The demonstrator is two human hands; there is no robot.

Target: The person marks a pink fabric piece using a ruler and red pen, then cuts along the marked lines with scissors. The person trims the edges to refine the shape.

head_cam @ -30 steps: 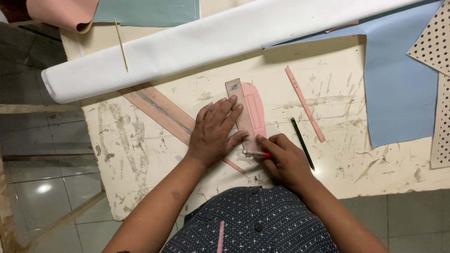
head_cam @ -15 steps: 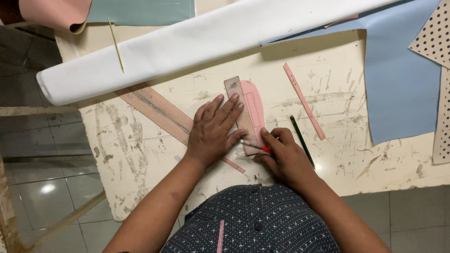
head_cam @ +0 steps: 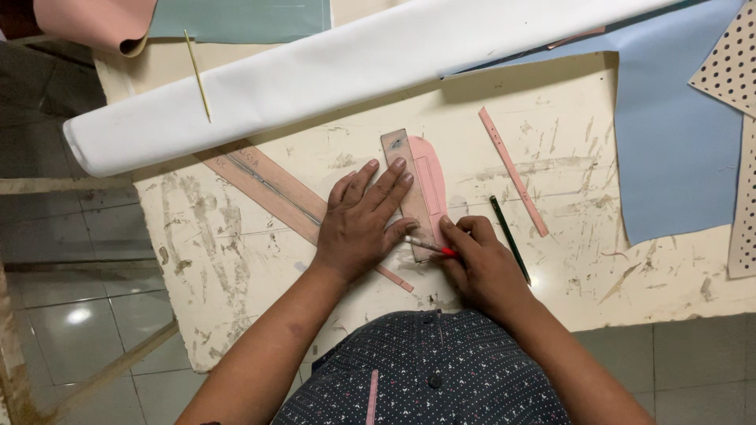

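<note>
My left hand (head_cam: 364, 220) lies flat, fingers spread, pressing a small brown ruler-like template (head_cam: 401, 169) onto a pink leather piece (head_cam: 431, 177) on the scarred cream worktable (head_cam: 236, 252). My right hand (head_cam: 482, 264) grips a thin silver tool with a red end (head_cam: 429, 246), its tip against the template's lower edge at the pink piece. Both hands touch near the table's front edge.
A white roll of material (head_cam: 315, 71) lies diagonally across the back. A light blue sheet (head_cam: 677, 142) covers the right, a dotted beige sheet (head_cam: 732, 71) beyond it. A pink strap (head_cam: 513, 171), a dark pencil (head_cam: 510, 239), a long wooden ruler (head_cam: 268, 189) and a thin stick (head_cam: 198, 75) lie around.
Both hands stay on the template and pink piece. My right hand with the tool has shifted slightly along the template's edge.
</note>
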